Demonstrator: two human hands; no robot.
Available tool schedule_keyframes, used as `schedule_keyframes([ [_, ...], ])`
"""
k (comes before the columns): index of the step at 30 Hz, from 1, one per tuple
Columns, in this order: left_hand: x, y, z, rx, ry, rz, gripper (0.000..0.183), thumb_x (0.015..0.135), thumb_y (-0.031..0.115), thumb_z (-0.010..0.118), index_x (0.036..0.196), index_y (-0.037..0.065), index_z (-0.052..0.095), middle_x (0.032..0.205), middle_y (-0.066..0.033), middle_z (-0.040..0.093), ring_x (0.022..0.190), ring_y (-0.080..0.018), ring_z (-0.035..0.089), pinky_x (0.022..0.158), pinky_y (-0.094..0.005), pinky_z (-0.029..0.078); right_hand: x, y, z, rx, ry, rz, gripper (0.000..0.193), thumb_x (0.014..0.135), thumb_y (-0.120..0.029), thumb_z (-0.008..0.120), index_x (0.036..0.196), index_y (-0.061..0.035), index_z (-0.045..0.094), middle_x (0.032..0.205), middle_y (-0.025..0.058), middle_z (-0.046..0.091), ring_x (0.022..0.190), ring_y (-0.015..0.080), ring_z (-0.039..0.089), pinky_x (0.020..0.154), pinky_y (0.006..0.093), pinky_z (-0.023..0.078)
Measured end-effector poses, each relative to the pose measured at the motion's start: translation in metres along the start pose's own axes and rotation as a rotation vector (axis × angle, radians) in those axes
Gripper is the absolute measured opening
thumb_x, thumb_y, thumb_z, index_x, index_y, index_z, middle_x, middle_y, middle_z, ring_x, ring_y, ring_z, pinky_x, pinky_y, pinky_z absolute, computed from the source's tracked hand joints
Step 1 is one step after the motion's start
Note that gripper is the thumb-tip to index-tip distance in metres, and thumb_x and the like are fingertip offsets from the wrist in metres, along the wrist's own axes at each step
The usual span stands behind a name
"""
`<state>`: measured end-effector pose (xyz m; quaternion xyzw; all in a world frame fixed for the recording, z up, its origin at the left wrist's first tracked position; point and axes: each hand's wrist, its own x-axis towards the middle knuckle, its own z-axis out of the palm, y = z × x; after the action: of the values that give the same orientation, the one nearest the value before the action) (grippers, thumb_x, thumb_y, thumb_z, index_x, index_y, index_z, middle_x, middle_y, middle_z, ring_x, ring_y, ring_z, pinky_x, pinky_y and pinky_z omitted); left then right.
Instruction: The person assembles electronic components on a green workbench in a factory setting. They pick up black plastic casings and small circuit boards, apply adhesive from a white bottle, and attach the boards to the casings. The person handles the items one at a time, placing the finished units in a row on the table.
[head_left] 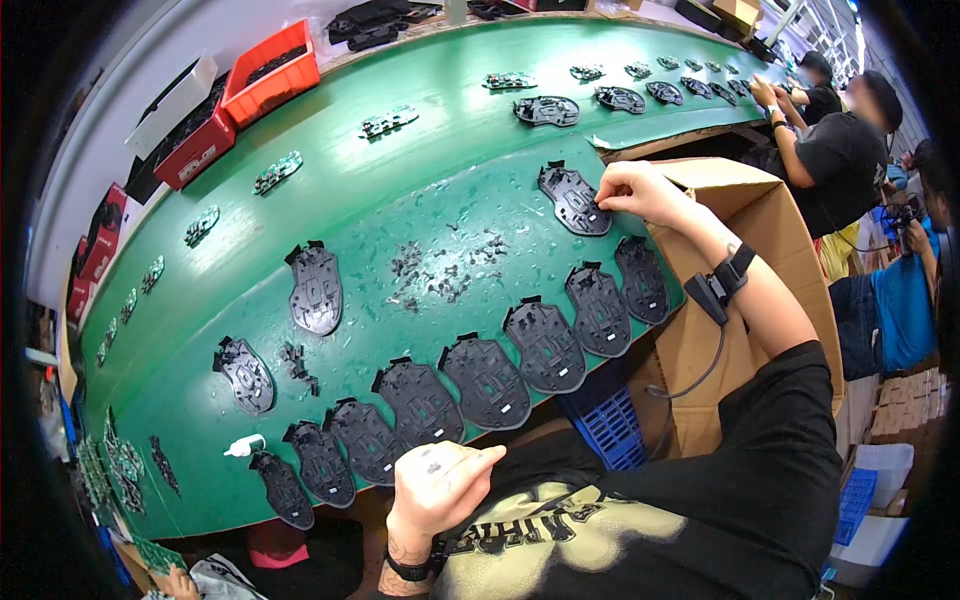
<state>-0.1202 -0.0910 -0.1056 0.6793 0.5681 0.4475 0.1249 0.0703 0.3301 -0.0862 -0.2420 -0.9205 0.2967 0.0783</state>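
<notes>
My right hand (645,193) reaches to the far right of the green table, its thumb and fingers pinched at the right edge of a black plastic mouse base (575,200). Whatever small thing sits between those fingertips is hidden. In front of my body, above the near table edge, my left hand (438,488) is curled closed with its fingertips pressed together toward the right; what they hold is too small to make out. Between the hands lies a scattered pile of small black parts (445,268). Several more mouse bases (485,380) stand in a curved row along the near edge.
Circuit boards (388,121) line the far side of the table. A white bottle (245,446) lies at the left near a small heap of black pieces (298,368). An orange bin (270,72) stands behind. An open cardboard box (745,370) is under my right arm; co-workers (845,150) sit beyond.
</notes>
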Motion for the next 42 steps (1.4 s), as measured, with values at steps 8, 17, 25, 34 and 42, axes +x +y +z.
schedule_keyframes([
  [8, -0.001, 0.007, 0.000, -0.058, 0.042, 0.015, 0.032, 0.069, -0.002, 0.068, 0.100, 0.006, 0.073, 0.072, -0.0050, 0.067, 0.061, -0.0213, 0.065, 0.057, -0.0323, 0.053, 0.021, 0.001, -0.007, -0.243, -0.175, -0.071, 0.015, 0.074, -0.003, 0.073, 0.082, -0.0007, 0.060, 0.078, 0.0127, 0.064, 0.074, 0.0258, 0.064, 0.068, 0.0359, 0.051],
  [17, -0.032, 0.012, -0.014, 0.027, 0.065, -0.040, 0.032, 0.073, 0.000, 0.070, 0.104, 0.006, 0.072, 0.076, -0.0052, 0.068, 0.067, -0.0205, 0.067, 0.061, -0.0316, 0.055, 0.052, -0.110, 0.004, -0.180, -0.063, -0.191, 0.016, 0.073, -0.013, 0.077, 0.084, -0.0009, 0.075, 0.076, 0.0121, 0.068, 0.073, 0.0254, 0.065, 0.069, 0.0340, 0.052],
  [25, -0.041, 0.026, -0.018, 0.064, 0.092, -0.031, 0.029, 0.074, 0.001, 0.070, 0.102, 0.007, 0.072, 0.075, -0.0045, 0.068, 0.064, -0.0198, 0.066, 0.057, -0.0314, 0.052, 0.096, -0.123, 0.095, -0.098, -0.016, -0.166, 0.019, 0.076, -0.016, 0.075, 0.087, -0.0013, 0.075, 0.080, 0.0145, 0.070, 0.073, 0.0255, 0.068, 0.067, 0.0346, 0.052],
  [34, -0.035, 0.018, -0.016, 0.011, 0.013, -0.014, 0.028, 0.074, 0.002, 0.070, 0.101, 0.006, 0.071, 0.075, -0.0051, 0.067, 0.065, -0.0209, 0.066, 0.058, -0.0323, 0.052, 0.058, -0.144, 0.057, 0.131, -0.023, -0.159, 0.012, 0.086, -0.010, 0.069, 0.090, 0.0005, 0.068, 0.078, 0.0073, 0.068, 0.073, 0.0126, 0.065, 0.068, 0.0283, 0.052],
  [42, 0.051, 0.023, 0.026, -0.109, -0.292, 0.224, 0.026, 0.080, 0.011, 0.070, 0.106, 0.007, 0.067, 0.088, -0.0064, 0.066, 0.079, -0.0253, 0.065, 0.069, -0.0358, 0.053, -0.138, -0.076, 0.019, 0.689, 0.399, 0.172, 0.010, 0.084, -0.001, 0.071, 0.093, 0.0016, 0.069, 0.089, 0.0051, 0.069, 0.082, 0.0112, 0.065, 0.077, 0.0247, 0.052],
])
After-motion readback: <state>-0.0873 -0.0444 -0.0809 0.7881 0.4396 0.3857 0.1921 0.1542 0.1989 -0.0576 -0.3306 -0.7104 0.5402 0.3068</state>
